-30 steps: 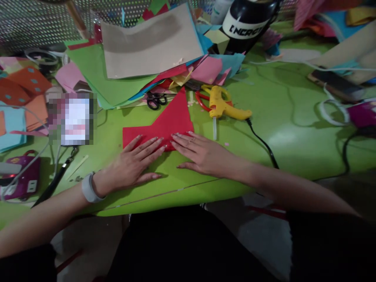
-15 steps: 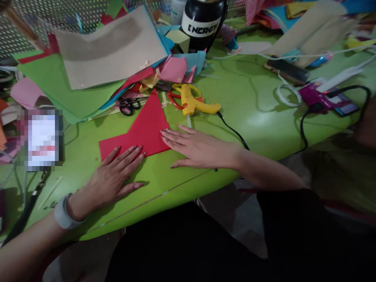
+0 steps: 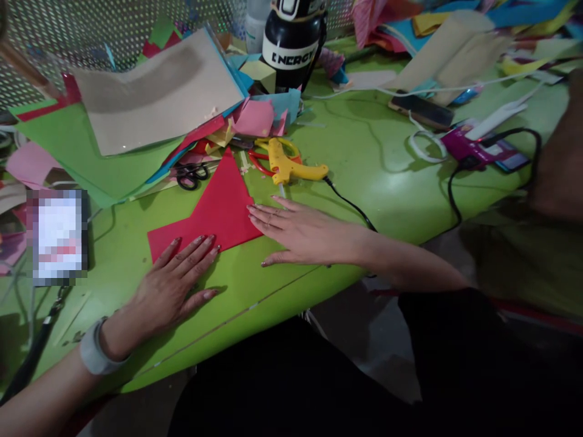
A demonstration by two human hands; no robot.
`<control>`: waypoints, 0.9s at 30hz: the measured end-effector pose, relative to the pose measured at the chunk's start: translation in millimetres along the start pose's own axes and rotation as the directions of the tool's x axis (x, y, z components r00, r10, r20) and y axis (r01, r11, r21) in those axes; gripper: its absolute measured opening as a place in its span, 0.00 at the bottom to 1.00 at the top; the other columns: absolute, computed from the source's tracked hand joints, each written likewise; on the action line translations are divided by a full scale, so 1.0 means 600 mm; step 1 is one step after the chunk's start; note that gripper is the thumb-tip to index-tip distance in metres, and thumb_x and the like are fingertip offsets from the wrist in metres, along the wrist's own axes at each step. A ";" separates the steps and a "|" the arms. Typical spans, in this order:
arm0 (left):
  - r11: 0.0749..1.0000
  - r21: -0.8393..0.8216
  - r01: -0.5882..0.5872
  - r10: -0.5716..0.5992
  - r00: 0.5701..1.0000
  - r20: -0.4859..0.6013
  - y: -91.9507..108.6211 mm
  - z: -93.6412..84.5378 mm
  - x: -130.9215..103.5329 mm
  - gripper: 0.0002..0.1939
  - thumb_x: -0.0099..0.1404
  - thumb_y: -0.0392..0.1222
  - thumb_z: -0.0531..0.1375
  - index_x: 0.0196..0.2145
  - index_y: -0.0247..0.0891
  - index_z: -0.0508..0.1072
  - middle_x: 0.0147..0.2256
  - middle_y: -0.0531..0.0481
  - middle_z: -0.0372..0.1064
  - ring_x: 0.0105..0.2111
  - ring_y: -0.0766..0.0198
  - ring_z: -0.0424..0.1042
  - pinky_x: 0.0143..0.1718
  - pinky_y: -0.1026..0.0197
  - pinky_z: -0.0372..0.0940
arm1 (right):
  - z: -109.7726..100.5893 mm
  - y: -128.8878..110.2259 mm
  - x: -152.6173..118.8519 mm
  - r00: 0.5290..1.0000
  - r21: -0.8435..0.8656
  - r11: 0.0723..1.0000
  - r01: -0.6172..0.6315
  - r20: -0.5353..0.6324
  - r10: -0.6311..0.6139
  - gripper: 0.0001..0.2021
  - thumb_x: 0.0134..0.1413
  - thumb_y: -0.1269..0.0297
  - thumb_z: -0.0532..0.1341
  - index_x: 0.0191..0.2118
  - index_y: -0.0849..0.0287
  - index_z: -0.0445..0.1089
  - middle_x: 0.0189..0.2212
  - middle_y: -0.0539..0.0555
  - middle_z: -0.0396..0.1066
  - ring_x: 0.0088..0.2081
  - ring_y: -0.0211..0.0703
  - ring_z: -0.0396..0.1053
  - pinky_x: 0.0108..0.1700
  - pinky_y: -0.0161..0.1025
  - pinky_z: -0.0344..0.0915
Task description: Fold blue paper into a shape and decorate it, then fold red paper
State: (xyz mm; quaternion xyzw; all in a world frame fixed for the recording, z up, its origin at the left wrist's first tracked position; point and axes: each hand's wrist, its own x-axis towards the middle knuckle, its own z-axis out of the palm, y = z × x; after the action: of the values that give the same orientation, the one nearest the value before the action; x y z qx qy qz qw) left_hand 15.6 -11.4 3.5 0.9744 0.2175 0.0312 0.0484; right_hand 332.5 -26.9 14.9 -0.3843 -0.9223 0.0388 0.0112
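A folded sheet of red paper [image 3: 218, 209] lies flat on the green table, one pointed flap reaching away from me. My left hand [image 3: 175, 282] rests with fingers stretched over its near left edge, thumb apart on the table. At the sheet's right edge, the fingertips of my right hand [image 3: 300, 233] press flat on the paper, palm down and thumb spread. Just beyond the right hand lies a yellow glue gun [image 3: 291, 164], its black cord trailing right. Black-handled scissors [image 3: 192, 175] lie left of the paper's tip.
Coloured sheets [image 3: 104, 164] and a plastic-covered beige sheet [image 3: 164, 91] pile up at the back left. A black bottle [image 3: 291, 48] stands behind. Left is a phone with a blurred screen [image 3: 57, 237]; right, a purple power strip [image 3: 464, 145] with cables. Part of another person shows far right.
The whole view has shifted slightly, so background things sit lower and further left. Both hands stay flat on the red paper, with hardly any movement against it.
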 end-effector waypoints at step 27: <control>0.998 0.044 0.042 -0.045 0.997 0.063 -0.004 -0.018 -0.073 0.47 0.71 0.60 0.53 0.73 0.33 0.34 0.70 0.39 0.45 0.69 0.53 0.49 0.70 0.51 0.38 | 0.056 -0.056 -0.021 0.989 -0.122 0.992 0.026 -0.144 -0.043 0.52 0.60 0.30 0.37 0.66 0.79 0.55 0.66 0.74 0.55 0.69 0.64 0.52 0.67 0.63 0.49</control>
State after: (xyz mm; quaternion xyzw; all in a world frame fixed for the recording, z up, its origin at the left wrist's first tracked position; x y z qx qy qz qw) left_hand -25.7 -27.1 12.1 0.9707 0.2375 -0.0056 0.0349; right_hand 315.8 -61.6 -15.8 -0.3701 -0.9262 -0.0453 0.0566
